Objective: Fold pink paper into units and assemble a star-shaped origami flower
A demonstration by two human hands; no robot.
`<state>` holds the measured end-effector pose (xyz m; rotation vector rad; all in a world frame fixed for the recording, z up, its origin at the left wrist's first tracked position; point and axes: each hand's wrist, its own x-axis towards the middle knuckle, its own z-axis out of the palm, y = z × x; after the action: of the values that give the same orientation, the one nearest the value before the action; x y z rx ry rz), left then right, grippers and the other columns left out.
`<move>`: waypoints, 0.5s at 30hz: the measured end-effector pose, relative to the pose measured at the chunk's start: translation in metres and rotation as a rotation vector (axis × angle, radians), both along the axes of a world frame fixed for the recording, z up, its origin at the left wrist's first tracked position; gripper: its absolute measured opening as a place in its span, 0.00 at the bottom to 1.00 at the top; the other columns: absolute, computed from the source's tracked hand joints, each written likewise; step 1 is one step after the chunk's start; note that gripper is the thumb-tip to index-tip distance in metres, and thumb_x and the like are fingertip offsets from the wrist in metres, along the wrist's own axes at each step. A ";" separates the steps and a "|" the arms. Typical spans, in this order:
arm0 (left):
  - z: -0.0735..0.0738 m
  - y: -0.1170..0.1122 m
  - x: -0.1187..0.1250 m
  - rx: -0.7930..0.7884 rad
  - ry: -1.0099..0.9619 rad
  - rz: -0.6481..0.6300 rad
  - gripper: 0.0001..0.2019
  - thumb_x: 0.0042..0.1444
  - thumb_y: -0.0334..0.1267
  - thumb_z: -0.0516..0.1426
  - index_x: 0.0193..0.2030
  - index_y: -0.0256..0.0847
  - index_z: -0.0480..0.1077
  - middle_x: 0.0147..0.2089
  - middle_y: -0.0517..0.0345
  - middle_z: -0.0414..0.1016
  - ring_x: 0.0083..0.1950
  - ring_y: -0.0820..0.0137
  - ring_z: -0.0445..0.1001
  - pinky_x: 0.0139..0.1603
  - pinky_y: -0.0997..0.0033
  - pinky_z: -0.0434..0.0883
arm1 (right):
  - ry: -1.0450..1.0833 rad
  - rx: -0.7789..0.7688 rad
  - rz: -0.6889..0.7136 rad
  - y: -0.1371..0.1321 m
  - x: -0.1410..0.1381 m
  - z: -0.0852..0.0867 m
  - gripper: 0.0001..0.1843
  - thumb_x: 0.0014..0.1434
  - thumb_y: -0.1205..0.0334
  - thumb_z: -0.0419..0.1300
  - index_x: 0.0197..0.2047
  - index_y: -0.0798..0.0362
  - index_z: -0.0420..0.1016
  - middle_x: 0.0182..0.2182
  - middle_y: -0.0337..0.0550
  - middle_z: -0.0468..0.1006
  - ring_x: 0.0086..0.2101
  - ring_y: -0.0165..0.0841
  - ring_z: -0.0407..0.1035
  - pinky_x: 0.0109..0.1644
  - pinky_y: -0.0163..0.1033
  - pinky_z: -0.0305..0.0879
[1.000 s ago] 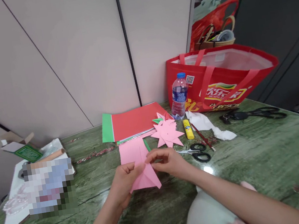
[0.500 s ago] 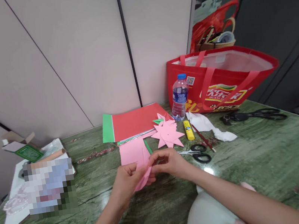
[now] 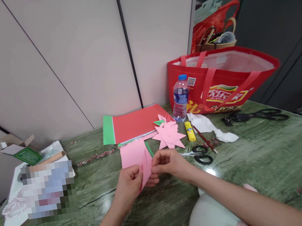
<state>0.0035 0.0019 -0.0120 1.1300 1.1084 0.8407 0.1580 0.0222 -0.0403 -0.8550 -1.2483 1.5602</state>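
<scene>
Between my two hands is a folded piece of pink paper (image 3: 146, 171). My left hand (image 3: 130, 183) is closed on its left side, the thumb on top and fingers beneath. My right hand (image 3: 169, 163) pinches its right edge between thumb and fingertips. Just behind lies a flat pink sheet (image 3: 133, 153), partly covered by the held piece and my left hand. A green paper strip (image 3: 149, 149) rests beside that sheet. To the right of it is a pink paper star (image 3: 169, 136) with several points. Scissors (image 3: 200, 154) with black handles lie right of my right hand.
Red and green sheets (image 3: 138, 122) lie at the back. A yellow glue stick (image 3: 190, 131), dark red pencil (image 3: 205, 139), crumpled tissue (image 3: 213, 128) and water bottle (image 3: 180, 100) stand or lie rightward. A red bag (image 3: 247, 71), black shears (image 3: 254, 115) and a green box (image 3: 27, 151) are farther out.
The pink paper in my hands has turned from a curved, bent shape to a flatter one with its face showing. My hands have barely shifted, and the view has moved slightly.
</scene>
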 end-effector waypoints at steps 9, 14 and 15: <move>0.000 0.001 -0.001 0.028 -0.020 -0.004 0.23 0.39 0.57 0.58 0.26 0.34 0.75 0.22 0.53 0.76 0.26 0.64 0.75 0.27 0.67 0.71 | -0.027 0.078 -0.060 -0.001 0.000 0.001 0.08 0.39 0.64 0.67 0.24 0.56 0.72 0.21 0.35 0.72 0.24 0.24 0.64 0.30 0.32 0.61; 0.001 0.001 -0.004 0.024 -0.049 -0.042 0.27 0.44 0.60 0.53 0.28 0.32 0.75 0.28 0.47 0.78 0.33 0.58 0.76 0.33 0.63 0.72 | -0.040 0.089 -0.103 0.001 0.000 0.001 0.06 0.41 0.64 0.65 0.25 0.56 0.75 0.23 0.36 0.74 0.25 0.26 0.66 0.32 0.33 0.63; 0.001 0.001 -0.005 0.040 -0.048 -0.073 0.26 0.43 0.59 0.55 0.30 0.32 0.75 0.29 0.47 0.78 0.35 0.58 0.76 0.35 0.62 0.72 | -0.042 0.093 -0.112 0.002 0.000 0.001 0.05 0.41 0.65 0.65 0.25 0.55 0.75 0.23 0.37 0.75 0.25 0.26 0.66 0.32 0.33 0.63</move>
<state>-0.0013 0.0026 -0.0108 1.1710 1.0087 0.8323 0.1576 0.0239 -0.0393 -0.8867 -1.2711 1.3919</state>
